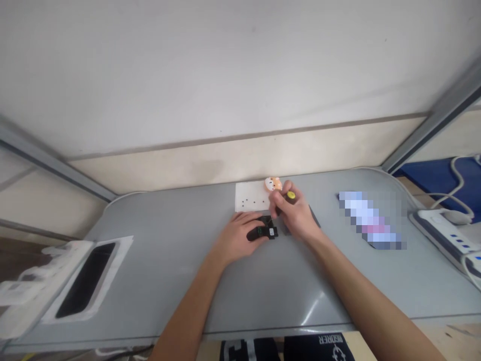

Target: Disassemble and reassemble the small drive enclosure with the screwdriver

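My left hand [238, 238] is closed around a small black electronic device [260, 232] with a little white label, steadying it on the grey table. In my right hand [296, 213] is a screwdriver [291, 196] with a black handle and a yellow end cap. Its shaft points down at the device; whether the tip touches a screw is too small to tell. Just behind the hands lies a white sheet [246, 193] with several tiny dark screws spread on it. An orange and white animal-face figure [273, 184] sits at the sheet's right edge.
A dark flat object [314, 215] is partly hidden under my right hand. To the left, a black phone [86, 281] lies on a white sheet beside a white power strip [41, 281]. A blurred-out object [370, 220] and another power strip [447, 235] are on the right.
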Demonstrator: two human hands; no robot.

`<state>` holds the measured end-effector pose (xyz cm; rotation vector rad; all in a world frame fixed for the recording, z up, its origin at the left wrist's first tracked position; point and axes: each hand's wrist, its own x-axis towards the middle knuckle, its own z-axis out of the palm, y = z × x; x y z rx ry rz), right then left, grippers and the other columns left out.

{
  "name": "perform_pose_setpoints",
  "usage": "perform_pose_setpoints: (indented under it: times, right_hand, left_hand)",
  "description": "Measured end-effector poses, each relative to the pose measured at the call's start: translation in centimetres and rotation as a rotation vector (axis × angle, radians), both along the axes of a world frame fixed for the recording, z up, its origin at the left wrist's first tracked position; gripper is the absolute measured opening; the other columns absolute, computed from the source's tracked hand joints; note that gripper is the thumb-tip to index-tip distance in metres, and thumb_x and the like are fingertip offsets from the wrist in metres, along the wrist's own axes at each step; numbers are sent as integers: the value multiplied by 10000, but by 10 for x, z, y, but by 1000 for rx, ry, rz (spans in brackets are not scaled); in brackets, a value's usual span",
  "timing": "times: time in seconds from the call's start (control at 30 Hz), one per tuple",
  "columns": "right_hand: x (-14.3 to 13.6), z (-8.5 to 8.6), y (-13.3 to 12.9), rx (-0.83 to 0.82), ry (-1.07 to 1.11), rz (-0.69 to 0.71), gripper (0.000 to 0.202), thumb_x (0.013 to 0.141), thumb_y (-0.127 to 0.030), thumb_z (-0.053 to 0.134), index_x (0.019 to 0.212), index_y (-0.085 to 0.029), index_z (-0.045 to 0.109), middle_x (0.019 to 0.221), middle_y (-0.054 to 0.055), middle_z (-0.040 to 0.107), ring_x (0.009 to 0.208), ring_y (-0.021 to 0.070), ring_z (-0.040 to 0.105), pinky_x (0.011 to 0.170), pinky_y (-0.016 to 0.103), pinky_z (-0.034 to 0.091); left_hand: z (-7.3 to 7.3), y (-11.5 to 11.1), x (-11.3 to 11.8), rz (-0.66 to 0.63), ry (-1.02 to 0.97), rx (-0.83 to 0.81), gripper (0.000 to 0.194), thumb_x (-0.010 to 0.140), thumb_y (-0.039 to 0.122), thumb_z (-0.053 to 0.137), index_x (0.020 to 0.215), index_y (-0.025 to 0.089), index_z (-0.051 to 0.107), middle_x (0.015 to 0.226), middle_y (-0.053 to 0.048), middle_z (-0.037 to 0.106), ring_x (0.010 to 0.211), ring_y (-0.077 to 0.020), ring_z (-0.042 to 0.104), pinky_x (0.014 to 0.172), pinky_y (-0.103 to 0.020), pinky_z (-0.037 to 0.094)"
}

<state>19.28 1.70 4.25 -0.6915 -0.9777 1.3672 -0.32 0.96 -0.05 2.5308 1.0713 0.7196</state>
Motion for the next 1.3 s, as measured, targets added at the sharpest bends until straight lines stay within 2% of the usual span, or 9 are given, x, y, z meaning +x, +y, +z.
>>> perform_pose_setpoints:
  times: [0.1, 0.2, 0.37, 0.47, 0.57, 0.77, 0.93, 1.13, 1.3]
  right_hand:
    - [-1, -1, 2, 31, -42, -30, 389, 887, -622, 659, 910, -267, 503, 618, -81, 382, 498, 102, 342, 508, 271, 314]
    - [-1, 2, 3, 29, -7, 18, 429, 945, -667, 518, 1017, -256, 617, 714, -24, 488, 626, 137, 472, 611, 297, 415]
    - [1, 3, 1, 2, 14, 2, 424, 822, -500, 791, 821, -250, 448, 749, -45, 542, 646, 118, 535, 631, 276, 422]
    - [1, 1, 3, 8, -27, -29, 413, 859, -608, 704, 864, -267, 470, 632, -78, 413, 515, 103, 367, 532, 269, 345]
    - [0, 1, 4, 1, 34, 3, 432, 919, -686, 552, 1015, -268, 610, 714, -29, 473, 616, 136, 454, 613, 298, 423]
    - [1, 1, 4, -48, 32, -59, 444, 790, -524, 814, 795, -243, 469, 719, -43, 547, 626, 116, 518, 632, 282, 437]
    - [-1, -1, 5, -13, 27, -64, 465, 923, -728, 497, 981, -274, 581, 616, -55, 435, 541, 134, 419, 582, 299, 416]
    - [0, 3, 1, -28, 46, -12, 430, 817, -524, 789, 777, -242, 467, 708, -40, 507, 620, 119, 507, 601, 279, 417]
    - [-2, 2, 1, 24, -13, -23, 426, 916, -690, 559, 919, -264, 555, 657, -50, 416, 553, 121, 400, 556, 285, 381]
  left_hand:
    - [1, 0, 0, -1, 14, 1, 236, 894, 322, 751, 1125, 285, 726, 1343, -28, 684, 1213, -237, 643, 1097, -463, 475]
    - [2, 1, 0, 0, 21, 8, 227, 907, 326, 736, 1130, 285, 725, 1340, -29, 686, 1220, -239, 638, 1102, -468, 469]
    - [3, 1, 1, -8, 15, 8, 234, 899, 315, 744, 1129, 287, 719, 1336, -25, 689, 1213, -240, 639, 1096, -465, 470]
    - [4, 0, 1, -5, 23, -5, 221, 898, 315, 745, 1114, 276, 715, 1345, -26, 684, 1203, -239, 641, 1088, -458, 472]
    - [4, 0, 2, 10, 29, 0, 217, 896, 327, 749, 1105, 275, 718, 1343, -25, 685, 1212, -240, 635, 1098, -457, 466]
    - [3, 0, 1, 7, 42, 2, 219, 900, 324, 742, 1111, 273, 714, 1359, -22, 677, 1206, -236, 637, 1108, -460, 457]
    - [1, 0, 1, 9, 21, 9, 229, 908, 333, 730, 1132, 284, 721, 1343, -33, 686, 1188, -235, 653, 1104, -468, 460]
    - [2, 0, 0, -1, 26, 4, 233, 909, 332, 730, 1137, 288, 719, 1350, -29, 682, 1221, -234, 644, 1111, -463, 454]
    - [1, 0, 0, 7, 22, 1, 234, 907, 330, 731, 1137, 289, 720, 1341, -32, 687, 1215, -238, 647, 1111, -466, 457]
